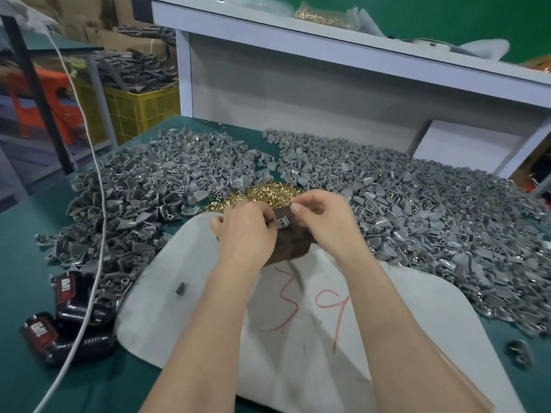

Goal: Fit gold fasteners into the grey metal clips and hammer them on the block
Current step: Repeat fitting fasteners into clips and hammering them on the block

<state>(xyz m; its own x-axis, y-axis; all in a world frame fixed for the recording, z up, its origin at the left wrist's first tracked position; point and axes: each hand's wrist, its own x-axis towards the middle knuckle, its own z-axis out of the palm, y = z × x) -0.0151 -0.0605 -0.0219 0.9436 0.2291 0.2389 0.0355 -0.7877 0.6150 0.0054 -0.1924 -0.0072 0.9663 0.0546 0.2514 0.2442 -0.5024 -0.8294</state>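
Note:
A dark brown block (293, 244) stands on a white sheet (298, 323) marked with red numbers. Over the block's top, my left hand (247, 231) pinches a grey metal clip (281, 223). My right hand (323, 217) curls its fingers at the clip's other side; whether it holds a gold fastener is hidden. A heap of gold fasteners (268, 193) lies just behind the block. Large piles of grey clips spread on the left (143, 204) and on the right (447, 222) of the green table.
Black and red packets (64, 296) and a white cable (98, 234) lie at the left. A lone clip (181, 289) sits on the sheet. A white shelf (328, 34) with a bag of gold parts (320, 14) stands behind. A yellow crate (143, 111) is far left.

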